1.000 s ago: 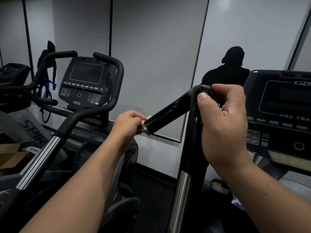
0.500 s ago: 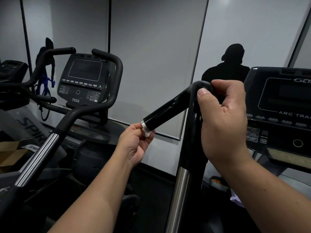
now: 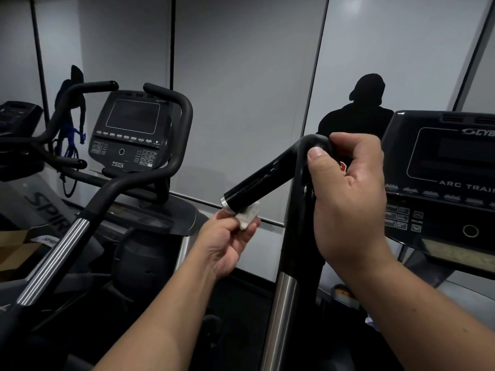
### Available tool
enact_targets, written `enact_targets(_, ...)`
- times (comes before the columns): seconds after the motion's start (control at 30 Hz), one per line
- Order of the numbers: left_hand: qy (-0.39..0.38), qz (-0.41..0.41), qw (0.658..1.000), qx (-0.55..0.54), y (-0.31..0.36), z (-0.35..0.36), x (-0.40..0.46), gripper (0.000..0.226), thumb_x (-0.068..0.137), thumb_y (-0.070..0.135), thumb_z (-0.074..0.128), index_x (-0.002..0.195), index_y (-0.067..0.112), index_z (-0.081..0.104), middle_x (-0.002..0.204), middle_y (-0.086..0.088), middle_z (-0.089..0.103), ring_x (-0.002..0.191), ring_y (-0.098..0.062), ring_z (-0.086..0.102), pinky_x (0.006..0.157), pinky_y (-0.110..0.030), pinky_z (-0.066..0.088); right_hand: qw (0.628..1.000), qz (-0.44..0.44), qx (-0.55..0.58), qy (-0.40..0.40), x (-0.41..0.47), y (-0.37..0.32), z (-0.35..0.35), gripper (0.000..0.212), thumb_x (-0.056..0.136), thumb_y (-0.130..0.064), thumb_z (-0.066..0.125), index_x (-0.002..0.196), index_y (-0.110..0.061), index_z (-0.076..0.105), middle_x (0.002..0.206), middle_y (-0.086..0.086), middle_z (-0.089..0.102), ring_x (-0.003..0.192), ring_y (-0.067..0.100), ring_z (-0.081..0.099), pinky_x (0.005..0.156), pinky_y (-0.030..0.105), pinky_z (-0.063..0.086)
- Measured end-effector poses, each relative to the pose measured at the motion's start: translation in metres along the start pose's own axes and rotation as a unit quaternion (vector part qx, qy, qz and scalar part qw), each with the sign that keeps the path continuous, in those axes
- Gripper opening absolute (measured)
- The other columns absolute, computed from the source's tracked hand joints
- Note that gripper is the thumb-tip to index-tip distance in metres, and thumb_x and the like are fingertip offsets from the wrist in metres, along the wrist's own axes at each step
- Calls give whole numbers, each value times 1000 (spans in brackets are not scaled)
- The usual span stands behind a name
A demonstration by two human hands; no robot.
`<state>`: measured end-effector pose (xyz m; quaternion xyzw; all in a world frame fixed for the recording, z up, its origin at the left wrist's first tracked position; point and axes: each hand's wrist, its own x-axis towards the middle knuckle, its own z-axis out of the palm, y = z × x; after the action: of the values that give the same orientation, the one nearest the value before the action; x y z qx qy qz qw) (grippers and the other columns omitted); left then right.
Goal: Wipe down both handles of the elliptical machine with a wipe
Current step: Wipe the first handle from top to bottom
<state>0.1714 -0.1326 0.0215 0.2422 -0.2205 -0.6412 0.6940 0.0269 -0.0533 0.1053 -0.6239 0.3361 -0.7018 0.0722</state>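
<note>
One handle (image 3: 270,175) mid-wipe, second not visibly touched yet, so roughly halfway at best. Right hand (image 3: 348,199) wrapped around the bend, steadying. Left hand (image 3: 230,242) pinching small white wipe (image 3: 247,216) under the handle's tip.

Glossy black handle (image 3: 270,175) with a silver end cap; white wipe (image 3: 247,216) beneath it. Neighbouring machine's bar (image 3: 53,259) carries a ribbed silver band (otherwise matte black). Blue straps (image 3: 71,144) hang behind.
</note>
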Motion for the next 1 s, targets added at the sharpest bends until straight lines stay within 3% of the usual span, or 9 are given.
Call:
enact_targets(0.2,19,58,998,0,5,-5,8,23,90,-21,46,89,-3,59,63,-13,62,49,-13,59,65,-28,64,1000,4,1,0,0,0,0,24,88,-39,56,107,-26,52,111,-4,49,91,-2,53,76,9,43)
enact_targets(0.33,56,120,990,46,17,-4,8,32,83,-26,46,81,3,59,68,-15,61,57,-17,48,45,-17,45,1000,8,-3,2,0,0,0,24,87,-41,55,107,-28,52,114,-2,50,94,2,54,80,16,45)
enact_targets(0.4,74,177,978,84,27,0,7,28,84,-20,56,79,7,62,74,-14,65,62,-18,55,51,-20,49,1000,9,-1,3,0,0,1,25,86,-41,55,107,-28,52,114,-2,50,93,2,54,80,14,45)
enact_targets(0.47,59,257,949,176,32,7,1,22,83,-9,69,79,12,66,81,-13,69,69,-19,63,61,-26,54,1000,1,-2,6,0,0,0,23,87,-39,55,106,-28,51,112,-3,49,92,-4,51,78,6,40)
enact_targets(0.57,52,378,834,399,30,13,-2,27,83,1,61,76,24,72,84,3,74,81,-17,68,76,-35,58,1000,-6,4,7,0,0,0,23,89,-34,56,108,-23,51,111,-1,49,88,-12,50,72,1,38)
enact_targets(0.67,89,375,791,476,34,11,3,16,75,18,61,75,29,73,73,6,72,75,-23,67,72,-52,59,1000,-9,11,0,-1,-1,0,21,90,-32,56,108,-21,51,111,2,48,85,-15,50,71,0,38)
enact_targets(0.77,77,408,753,511,32,22,-2,24,73,15,52,76,26,73,81,7,72,84,-26,67,78,-49,57,1000,-9,7,1,-1,0,0,24,89,-34,56,108,-20,52,113,3,48,87,-14,51,73,0,38)
enact_targets(0.83,60,414,748,515,32,25,-4,29,72,12,48,79,25,74,87,11,71,91,-25,67,83,-46,56,1000,-8,9,2,-1,0,0,25,89,-34,56,109,-19,53,113,4,49,87,-13,51,73,1,38)
enact_targets(1.0,76,329,773,537,46,40,6,33,66,14,44,77,23,73,71,1,70,75,-31,68,67,-50,60,1000,-7,7,1,-1,0,-1,25,89,-35,56,110,-21,52,113,2,48,87,-14,51,71,0,39)
